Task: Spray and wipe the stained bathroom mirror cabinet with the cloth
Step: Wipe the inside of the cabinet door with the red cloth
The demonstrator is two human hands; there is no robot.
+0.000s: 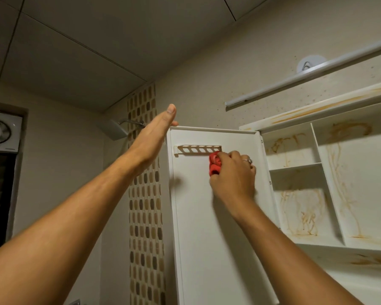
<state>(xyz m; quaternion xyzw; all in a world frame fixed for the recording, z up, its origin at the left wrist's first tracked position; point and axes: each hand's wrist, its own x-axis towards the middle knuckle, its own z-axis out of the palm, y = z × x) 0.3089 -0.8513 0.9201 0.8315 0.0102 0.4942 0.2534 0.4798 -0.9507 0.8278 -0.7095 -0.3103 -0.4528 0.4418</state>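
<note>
The white cabinet door (196,216) hangs swung open, its inner face toward me. My left hand (156,128) reaches up to the door's top left corner; the thumb lies along the top edge and the fingers go behind it, out of sight. My right hand (231,172) grips a bunched red cloth (214,165) and presses it on the door's inner face, just below the right end of a small slotted rack (197,149). The open cabinet (321,186) on the right has white shelves and compartments streaked with orange-brown stains. No spray bottle is in view.
A tube light (306,79) runs along the speckled wall above the cabinet, by a round wall hook (310,63). A shower head (117,128) and a mosaic tile strip (145,216) lie left of the door. An exhaust fan (0,130) sits at far left.
</note>
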